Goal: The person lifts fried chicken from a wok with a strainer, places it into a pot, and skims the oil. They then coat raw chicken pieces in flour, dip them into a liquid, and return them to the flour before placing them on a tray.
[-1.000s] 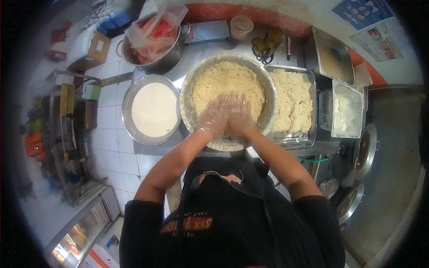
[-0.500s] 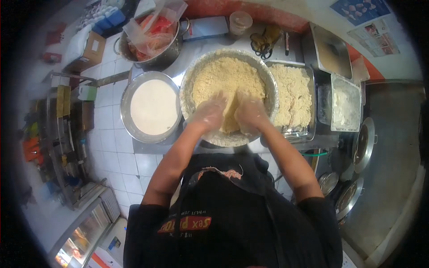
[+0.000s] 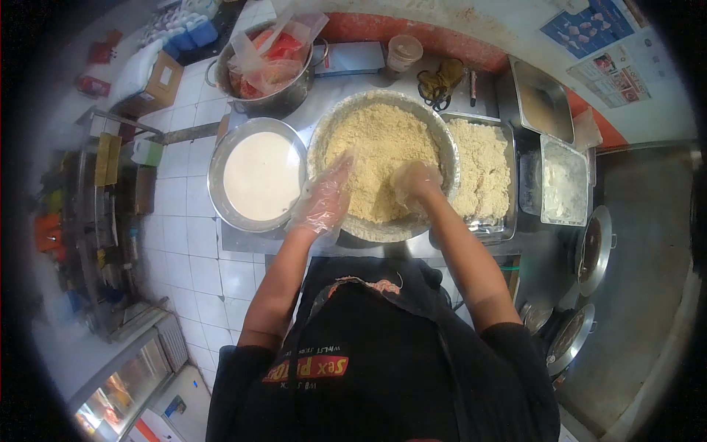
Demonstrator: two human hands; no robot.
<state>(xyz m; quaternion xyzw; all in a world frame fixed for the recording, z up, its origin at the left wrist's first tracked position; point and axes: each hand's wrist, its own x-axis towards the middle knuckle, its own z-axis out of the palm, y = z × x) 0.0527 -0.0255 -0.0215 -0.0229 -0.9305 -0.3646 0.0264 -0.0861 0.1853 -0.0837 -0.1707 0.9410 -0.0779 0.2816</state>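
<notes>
Head view: left hand (image 3: pixel 322 200) at crumb bowl (image 3: pixel 442 140) rim, right hand (image 3: pixel 414 182) inside.

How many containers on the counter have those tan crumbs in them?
2. The big round bowl, where both gloved hands work, and the rectangular tray right beside it. The metal tray further back may hold some too; I cannot tell.

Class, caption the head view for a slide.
Two gloved hands, left hand and right hand, work tan crumbs in a round metal bowl.
</notes>
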